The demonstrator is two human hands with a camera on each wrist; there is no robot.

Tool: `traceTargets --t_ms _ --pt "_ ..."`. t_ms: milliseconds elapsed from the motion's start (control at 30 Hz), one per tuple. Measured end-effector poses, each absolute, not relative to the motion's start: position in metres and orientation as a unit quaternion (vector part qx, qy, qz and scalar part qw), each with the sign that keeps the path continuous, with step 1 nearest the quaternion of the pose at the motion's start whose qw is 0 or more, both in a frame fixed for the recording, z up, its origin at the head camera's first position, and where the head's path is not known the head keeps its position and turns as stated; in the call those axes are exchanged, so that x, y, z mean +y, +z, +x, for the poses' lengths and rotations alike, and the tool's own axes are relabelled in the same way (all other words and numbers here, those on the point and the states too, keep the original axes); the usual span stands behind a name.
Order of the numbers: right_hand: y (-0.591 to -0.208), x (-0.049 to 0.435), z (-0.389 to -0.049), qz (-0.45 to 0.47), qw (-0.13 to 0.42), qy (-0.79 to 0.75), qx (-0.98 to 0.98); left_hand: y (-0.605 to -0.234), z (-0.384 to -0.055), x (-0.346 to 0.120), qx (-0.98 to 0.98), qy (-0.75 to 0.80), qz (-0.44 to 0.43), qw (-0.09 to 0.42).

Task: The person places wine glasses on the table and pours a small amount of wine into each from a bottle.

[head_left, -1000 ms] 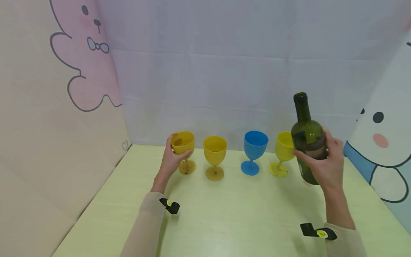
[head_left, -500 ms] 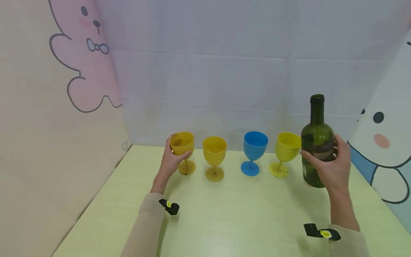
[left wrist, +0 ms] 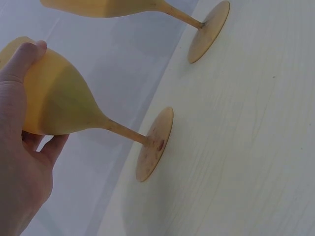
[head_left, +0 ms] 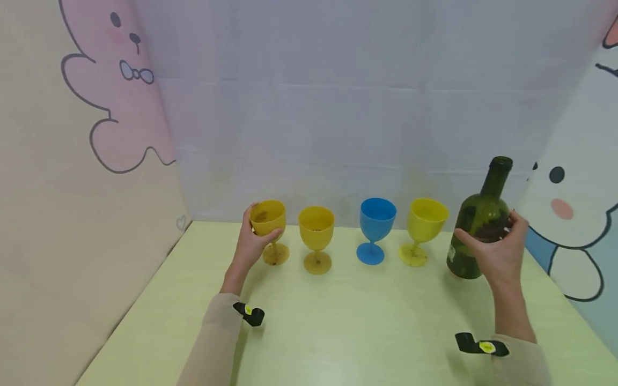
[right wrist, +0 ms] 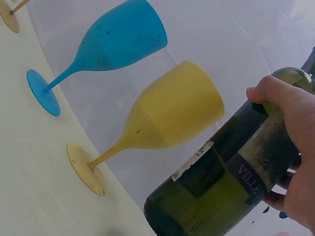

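My left hand (head_left: 249,244) holds the bowl of the leftmost goblet (left wrist: 64,93), which is orange-yellow and has its foot on or close to the table. My right hand (head_left: 502,252) grips a dark green glass wine bottle (head_left: 478,225) round its body, thumb on the near side. The bottle leans, neck to the right; whether its base touches the table I cannot tell. A light yellow goblet (head_left: 426,222) stands upright just left of it. Further left are a blue goblet (head_left: 377,220) and a second orange-yellow goblet (head_left: 316,230), both upright.
The pale table (head_left: 347,321) ends at a light cloth wall (head_left: 309,134) close behind the goblets. Side walls with cartoon prints rise at left and right. Each sleeve carries a black wrist device, the left one (head_left: 249,314) and the right one (head_left: 482,344).
The bottle has moved right, away from the light yellow goblet, and lower. Its neck has swung from leaning left, through upright, to leaning right. My left hand keeps its hold; the view shifted slightly.
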State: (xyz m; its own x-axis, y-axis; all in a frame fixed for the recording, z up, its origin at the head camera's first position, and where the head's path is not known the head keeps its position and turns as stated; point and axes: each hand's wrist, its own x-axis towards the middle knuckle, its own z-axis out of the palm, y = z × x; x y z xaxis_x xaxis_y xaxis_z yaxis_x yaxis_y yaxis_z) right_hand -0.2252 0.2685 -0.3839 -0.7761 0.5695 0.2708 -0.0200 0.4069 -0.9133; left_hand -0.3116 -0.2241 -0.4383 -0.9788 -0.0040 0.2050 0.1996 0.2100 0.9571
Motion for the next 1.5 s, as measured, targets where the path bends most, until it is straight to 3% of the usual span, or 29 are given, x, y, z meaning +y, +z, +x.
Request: traceTargets --t_ms 300,600,1233,1500 --pt "-0.399 0.275 -0.231 -0.223 0.259 0.521 -0.782 -0.452 -0.319 -0.227 -0.771 -0.624 -0.071 0.103" --pt "-0.411 0.283 -0.235 -0.249 0.252 0.529 -0.771 -0.450 -0.318 -0.227 -0.773 -0.625 -0.062 0.093" --pt "-0.424 0.292 -0.243 -0.241 0.253 0.536 -0.769 -0.424 -0.298 -0.220 -0.771 -0.629 -0.067 0.077" --pt "-0.425 0.291 -0.243 -0.237 0.248 0.540 -0.768 -0.454 -0.320 -0.227 -0.766 -0.628 -0.078 0.107"
